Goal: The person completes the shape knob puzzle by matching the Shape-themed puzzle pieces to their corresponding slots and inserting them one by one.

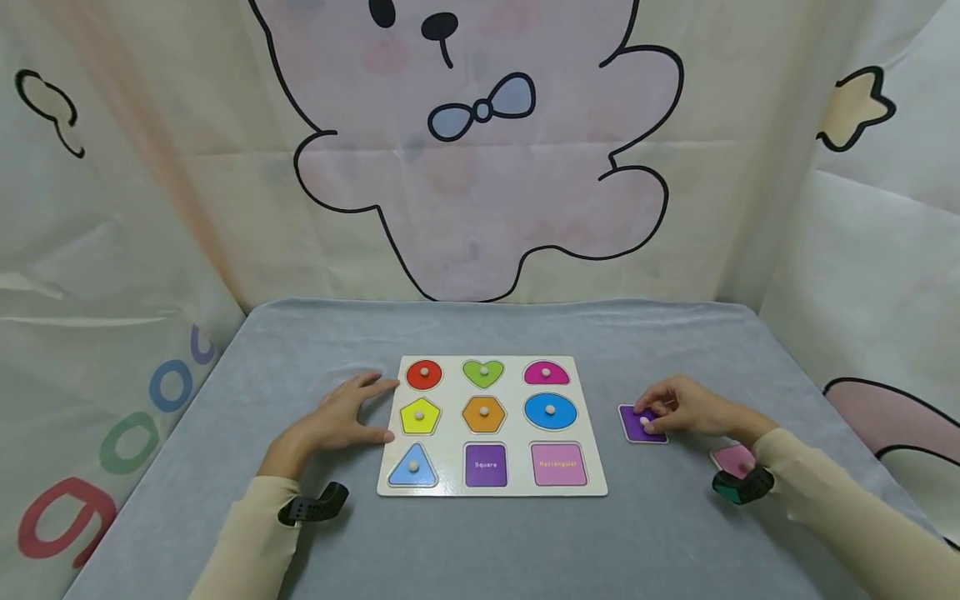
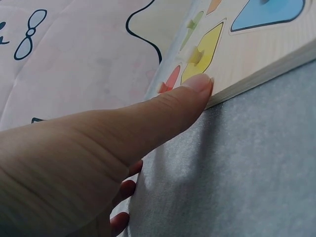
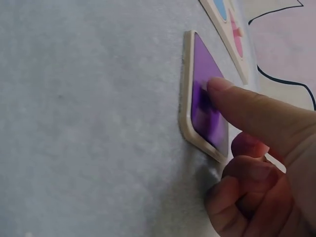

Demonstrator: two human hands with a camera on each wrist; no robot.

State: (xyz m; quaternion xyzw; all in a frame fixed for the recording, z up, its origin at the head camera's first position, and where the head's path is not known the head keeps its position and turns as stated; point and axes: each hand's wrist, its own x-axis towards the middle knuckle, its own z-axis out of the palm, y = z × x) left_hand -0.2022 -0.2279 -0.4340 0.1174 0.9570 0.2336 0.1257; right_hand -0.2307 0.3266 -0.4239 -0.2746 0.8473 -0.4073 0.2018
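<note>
A white wooden shape puzzle board (image 1: 450, 425) lies flat on the table. Along its left edge rests my left hand (image 1: 347, 415), fingers spread, thumb tip right at the rim by the yellow pentagon (image 2: 205, 47). To the right of the board my right hand (image 1: 686, 406) pinches the knob of a purple square puzzle piece (image 1: 632, 427). The right wrist view has the thumb at that knob, with the piece (image 3: 207, 64) close over the cloth; the index fingertip is hidden. The board's square recess (image 1: 486, 475) and rectangle recess (image 1: 558, 475) show printed words.
A pink puzzle piece (image 1: 731, 458) lies partly hidden under my right wrist. Red circle (image 1: 424, 367), green heart (image 1: 480, 381), orange hexagon (image 1: 472, 423) and blue triangle (image 1: 411, 481) sit in the board, among others. Grey-blue cloth (image 1: 495, 550) covers the table; a printed curtain (image 1: 480, 192) hangs behind.
</note>
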